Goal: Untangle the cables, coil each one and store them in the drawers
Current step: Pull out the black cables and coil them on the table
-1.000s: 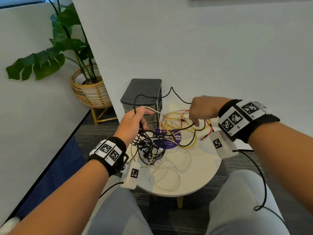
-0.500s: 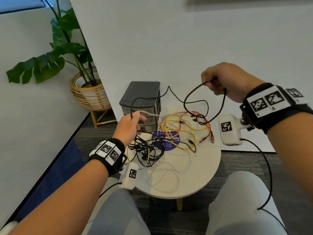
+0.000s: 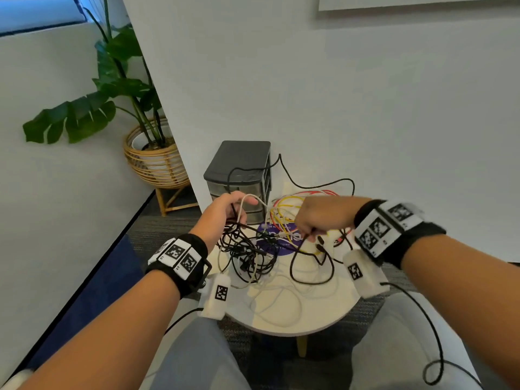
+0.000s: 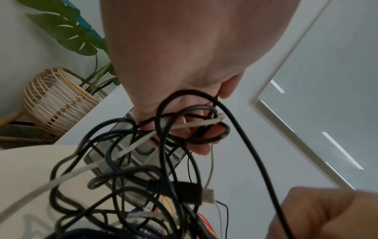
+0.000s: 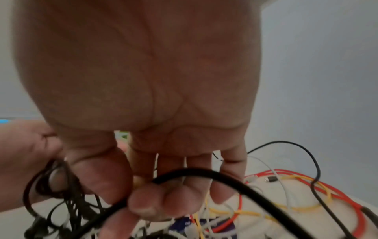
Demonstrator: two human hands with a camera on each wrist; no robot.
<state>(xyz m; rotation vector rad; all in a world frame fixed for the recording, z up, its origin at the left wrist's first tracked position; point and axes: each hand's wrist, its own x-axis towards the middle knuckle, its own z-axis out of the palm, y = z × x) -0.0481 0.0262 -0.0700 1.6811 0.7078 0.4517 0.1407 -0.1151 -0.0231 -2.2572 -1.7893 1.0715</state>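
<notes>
The right hand (image 5: 143,113) pinches a black cable (image 5: 235,182) between thumb and fingertips (image 5: 147,208), low over the table (image 3: 295,319). The left hand (image 3: 225,212) is closed round a clump of black loops (image 4: 204,129) with one white cable (image 4: 122,150) running through its fist, held up at about 10 o'clock from the right hand. From that fist the black tangle (image 3: 247,254) hangs down to the table's 9 o'clock side. The pinched cable drops into a loose loop (image 3: 309,271) at roughly 5 o'clock of the right hand.

At the table's 1 o'clock lie yellow (image 3: 284,209) and red cables (image 5: 306,177), overlapping, with more white cable (image 3: 281,299) strewn toward 6 o'clock. The drawers (image 3: 239,175) stand at 11 o'clock, all appearing closed, a thin black cable draped over the top.

By my reading the job has barely begun: nothing is coiled, nothing visibly stored, and every cable is still crossed with others. One black cable is being worked free; the separating, coiling and stowing of the rest is left.
</notes>
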